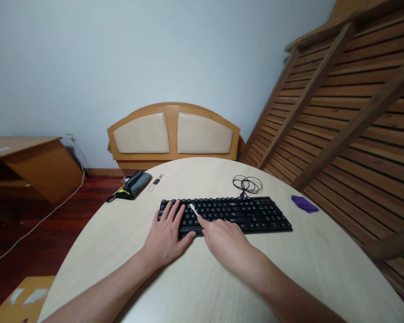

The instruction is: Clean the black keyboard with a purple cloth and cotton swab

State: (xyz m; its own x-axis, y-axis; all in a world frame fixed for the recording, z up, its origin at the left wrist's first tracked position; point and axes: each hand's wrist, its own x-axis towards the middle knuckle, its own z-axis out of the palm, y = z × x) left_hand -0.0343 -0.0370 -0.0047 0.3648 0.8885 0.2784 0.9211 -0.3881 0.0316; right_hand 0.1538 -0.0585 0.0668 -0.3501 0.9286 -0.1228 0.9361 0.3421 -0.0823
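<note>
A black keyboard [242,213] lies flat on the round pale table, its keys facing up. Over its left end rests my left hand [164,233], fingers spread across the keys and thumb on the near edge. My right hand [222,237] is closed around a slim white swab-like stick [194,209] with a thicker head. That head points away from me and sits over the upper left keys; whether it touches them I cannot tell. The right fingertips are partly hidden beneath the hand.
A coiled black cable [247,184] lies behind the keyboard. To the right is a purple folded cloth [304,204]. At the left lie a dark grey and yellow bundle [134,185] and a small black item [156,181]. A headboard [173,130] stands beyond the table [323,260].
</note>
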